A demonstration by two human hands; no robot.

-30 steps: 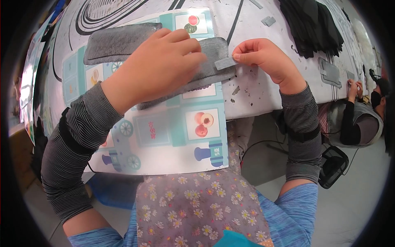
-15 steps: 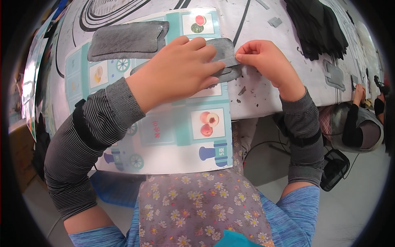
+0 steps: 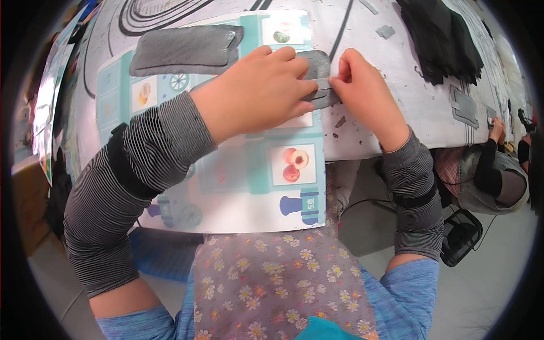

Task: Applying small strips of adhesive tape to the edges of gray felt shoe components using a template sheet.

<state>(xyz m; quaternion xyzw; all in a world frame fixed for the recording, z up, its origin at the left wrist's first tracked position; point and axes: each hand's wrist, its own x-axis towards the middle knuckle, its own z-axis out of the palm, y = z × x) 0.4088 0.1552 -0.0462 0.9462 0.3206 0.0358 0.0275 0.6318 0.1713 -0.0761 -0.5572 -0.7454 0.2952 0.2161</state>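
Note:
A grey, flat fabric piece with rounded corners and a strip across it lies on the printed board, partly hidden by my hands. My left hand reaches over it from the left, fingers bent and pressed onto it with the thumb below the index finger. At the piece's right end, my right hand pinches the end of the strip between thumb and curled index finger. Another grey fabric piece, longer in view, rests on the board to the upper left, apart from my hands.
The pastel board with fruit pictures overhangs the white-covered table's near edge. A black fabric stack sits at the upper right, with a grey piece below it. Another person sits at the far right. Small grey scraps lie about.
Both hands stay at the grey piece. My right hand's fingers have moved slightly closer to the left hand along the strip. The view has shifted a little, moving the board slightly rightward.

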